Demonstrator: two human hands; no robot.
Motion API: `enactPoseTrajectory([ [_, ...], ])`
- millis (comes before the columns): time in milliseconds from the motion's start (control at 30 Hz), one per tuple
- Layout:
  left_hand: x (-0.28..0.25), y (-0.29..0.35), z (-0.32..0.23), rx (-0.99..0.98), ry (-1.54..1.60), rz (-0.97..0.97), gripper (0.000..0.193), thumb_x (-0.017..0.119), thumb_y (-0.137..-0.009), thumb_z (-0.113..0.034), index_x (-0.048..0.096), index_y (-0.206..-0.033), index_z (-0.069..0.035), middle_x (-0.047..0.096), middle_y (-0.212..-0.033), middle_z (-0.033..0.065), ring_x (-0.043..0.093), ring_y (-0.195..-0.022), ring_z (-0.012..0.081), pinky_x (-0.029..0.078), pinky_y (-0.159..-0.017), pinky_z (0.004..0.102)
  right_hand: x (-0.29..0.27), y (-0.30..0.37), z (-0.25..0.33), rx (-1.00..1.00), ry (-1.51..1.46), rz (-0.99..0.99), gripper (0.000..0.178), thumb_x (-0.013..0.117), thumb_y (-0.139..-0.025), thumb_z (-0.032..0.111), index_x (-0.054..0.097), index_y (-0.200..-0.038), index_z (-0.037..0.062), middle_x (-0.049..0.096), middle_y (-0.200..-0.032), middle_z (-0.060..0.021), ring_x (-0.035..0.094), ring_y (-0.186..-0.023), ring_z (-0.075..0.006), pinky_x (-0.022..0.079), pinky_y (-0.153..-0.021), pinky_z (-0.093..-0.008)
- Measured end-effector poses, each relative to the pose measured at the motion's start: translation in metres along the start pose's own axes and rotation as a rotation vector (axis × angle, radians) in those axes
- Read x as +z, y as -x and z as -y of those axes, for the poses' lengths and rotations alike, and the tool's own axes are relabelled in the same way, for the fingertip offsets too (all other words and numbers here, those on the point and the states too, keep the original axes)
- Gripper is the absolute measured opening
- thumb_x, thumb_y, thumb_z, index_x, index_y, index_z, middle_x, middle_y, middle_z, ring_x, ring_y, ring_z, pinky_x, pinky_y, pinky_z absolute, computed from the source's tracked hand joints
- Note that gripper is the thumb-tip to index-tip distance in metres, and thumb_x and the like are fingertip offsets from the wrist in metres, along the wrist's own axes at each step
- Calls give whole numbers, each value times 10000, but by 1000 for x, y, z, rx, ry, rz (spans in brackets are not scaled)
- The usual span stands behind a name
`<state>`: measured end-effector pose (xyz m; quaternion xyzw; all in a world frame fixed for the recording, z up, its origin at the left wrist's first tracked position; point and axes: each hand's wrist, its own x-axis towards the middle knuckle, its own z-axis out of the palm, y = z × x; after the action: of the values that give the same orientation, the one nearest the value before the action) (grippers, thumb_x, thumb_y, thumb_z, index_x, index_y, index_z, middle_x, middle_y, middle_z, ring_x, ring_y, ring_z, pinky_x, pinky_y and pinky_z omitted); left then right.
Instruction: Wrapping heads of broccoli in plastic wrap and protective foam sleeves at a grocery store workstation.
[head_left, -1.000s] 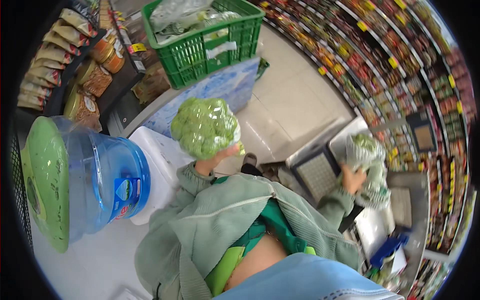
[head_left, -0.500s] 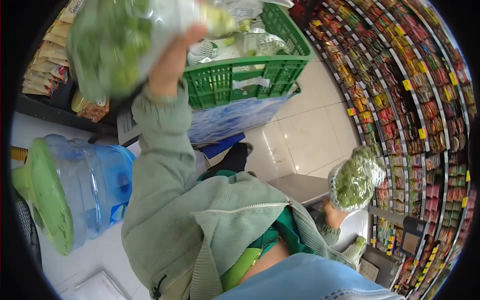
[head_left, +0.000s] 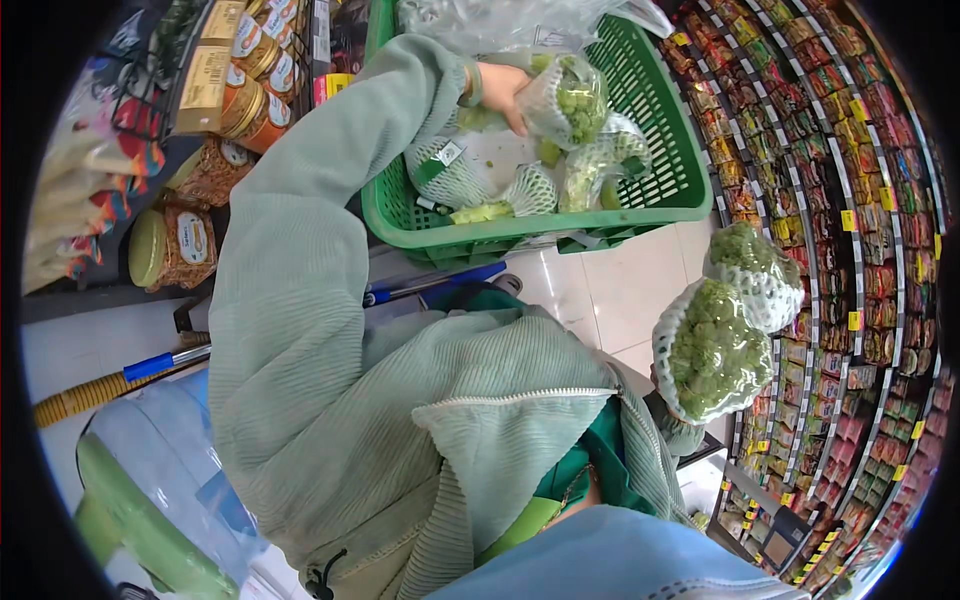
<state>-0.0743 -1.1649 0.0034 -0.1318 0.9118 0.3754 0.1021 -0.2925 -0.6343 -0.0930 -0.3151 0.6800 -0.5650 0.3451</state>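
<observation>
Head view: I look down over my own green ribbed sleeves, one arm stretched up and forward, the other bent out to my right side.
Left hand: my fingers are closed around a broccoli head in white foam netting and clear wrap, gripped from its left side so the wrapped crown hangs clear of my palm.
Where it sits: this broccoli is inside the green plastic basket, held just above the other produce there, not yet resting on it as far as I can judge.
Below my left hand: more net-sleeved broccoli heads lie on the basket floor, stems pointing inward, so they pack side by side.
Right hand: it is hidden behind what it carries, so I cannot tell how the fingers stand.
At my right hand: two netted broccoli heads are bunched together and touching, held out near my side.
Beyond my right hand: packed store shelves curve away.
Left of my left arm: jars with lids stand on a rack.
Under my left elbow: a large blue water bottle lies by a pale tiled floor.
</observation>
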Motion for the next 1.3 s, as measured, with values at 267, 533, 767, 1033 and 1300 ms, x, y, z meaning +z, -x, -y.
enactPoseTrajectory([
  [267,24,-7,3,-472,-634,202,478,725,-743,-385,629,-1068,-47,651,-1034,177,600,-998,319,457,-881,393,-27,-26,-43,-412,696,-125,587,643,-797,432,530,-1206,26,574,-1095,-92,531,-1030,-239,435,-878,-370],
  [533,63,3,94,409,73,530,722,849,-510,-495,664,-1016,-14,667,-958,181,641,-907,323,497,-817,385,-56,-58,-45,-520,782,-110,661,743,-752,454,524,-1194,14,591,-1037,-84,550,-958,-223,453,-816,-357],
  [767,72,-24,34,-386,-817,1127,718,876,-454,-393,649,-1028,-26,663,-929,169,642,-896,320,511,-786,394,-52,-71,-4,-387,447,34,692,751,-749,445,496,-1222,9,576,-1047,-79,550,-922,-210,454,-789,-345],
  [1033,-37,-3,-32,-394,-884,190,510,755,-516,-106,636,-1010,-60,601,-972,151,597,-943,317,508,-774,402,-32,-147,67,-221,120,241,729,760,-746,434,464,-1254,4,560,-1059,-74,551,-881,-194,455,-758,-332],
  [1300,-87,82,-74,-16,-727,-548,513,634,-548,25,571,-1046,-78,540,-1032,101,531,-976,341,450,-858,374,111,-236,226,-64,117,355,394,710,-716,165,606,-1049,-17,610,-911,-51,562,-849,-151,464,-727,-305],
])
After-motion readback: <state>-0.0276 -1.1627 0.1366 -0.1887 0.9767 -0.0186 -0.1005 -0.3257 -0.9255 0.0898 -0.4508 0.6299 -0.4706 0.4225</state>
